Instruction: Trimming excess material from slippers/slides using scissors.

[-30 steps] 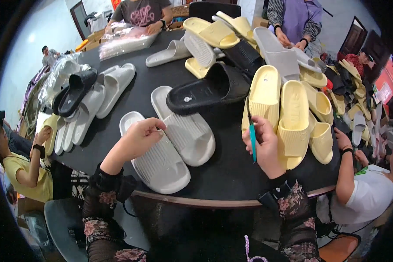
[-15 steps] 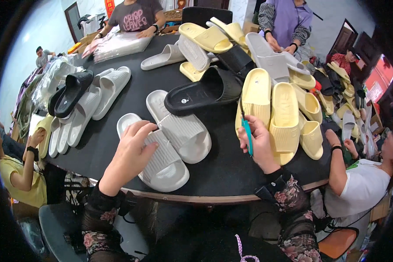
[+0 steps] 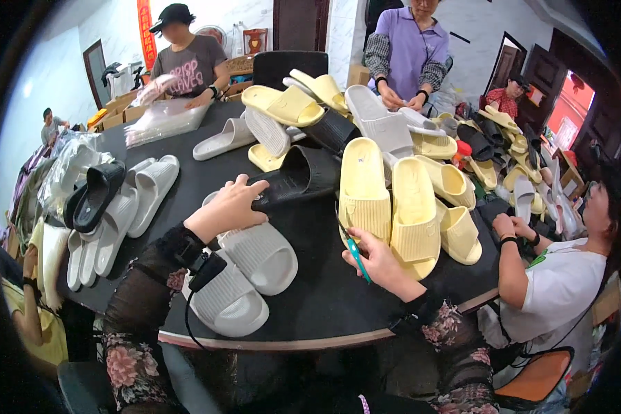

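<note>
My left hand is closed on the heel end of a black slide sandal, its fingers and thumb on either side and hiding the heel. Below that hand lie two light grey slides side by side, one nearer and one farther right. My right hand grips slim teal-handled snips with a dark, thin tip pointing away from me. It is beside a yellow slide and another yellow slide, both leaning on the pile.
A heap of yellow, grey and black slides, including a grey one, rises at the table's far middle. Grey and black slides are grouped at left. Co-workers stand across the table; another person sits at right. Plastic bags lie far left.
My left hand has gone from above the grey slides to the black slide and closed on its heel end. The right hand still holds the snips. The view has shifted.
</note>
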A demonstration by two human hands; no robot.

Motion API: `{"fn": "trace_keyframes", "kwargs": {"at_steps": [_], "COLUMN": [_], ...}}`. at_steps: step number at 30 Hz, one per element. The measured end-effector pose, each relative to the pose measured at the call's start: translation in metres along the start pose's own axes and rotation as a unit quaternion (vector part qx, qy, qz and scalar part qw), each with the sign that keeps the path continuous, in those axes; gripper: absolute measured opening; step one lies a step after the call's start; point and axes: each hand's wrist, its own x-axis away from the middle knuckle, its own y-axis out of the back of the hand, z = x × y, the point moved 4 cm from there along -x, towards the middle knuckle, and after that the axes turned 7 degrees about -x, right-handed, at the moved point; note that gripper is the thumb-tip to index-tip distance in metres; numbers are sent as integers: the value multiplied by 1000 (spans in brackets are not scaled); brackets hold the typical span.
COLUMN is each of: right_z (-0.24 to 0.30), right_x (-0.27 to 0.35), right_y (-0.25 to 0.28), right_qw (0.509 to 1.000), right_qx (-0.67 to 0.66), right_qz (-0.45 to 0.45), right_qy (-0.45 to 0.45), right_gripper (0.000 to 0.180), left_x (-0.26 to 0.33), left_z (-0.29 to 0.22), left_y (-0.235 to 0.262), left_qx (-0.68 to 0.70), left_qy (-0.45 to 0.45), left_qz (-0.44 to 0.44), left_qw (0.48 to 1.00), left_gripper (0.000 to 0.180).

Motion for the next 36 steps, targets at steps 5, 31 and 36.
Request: {"fn": "trace_keyframes", "kwargs": {"at_steps": [5, 31, 36], "right_z": [-7, 23, 54], "right_x": [0, 13, 5], "right_y": [26, -12, -51], "right_qw": [998, 999, 993], "right_qx": [-10, -31, -51], "right_qz": [-21, 12, 102], "right_qy": [-64, 14, 34], "right_gripper": [53, 45, 49], "left_x": [-26, 79, 138], "left_z": [0, 21, -5], "left_y": [1, 32, -12], "left_qx": [-32, 86, 44], "left_qy": [-10, 31, 5], "left_qz": [-14, -98, -157], "left_qw": [999, 991, 987], "left_gripper": [71, 24, 29]}}
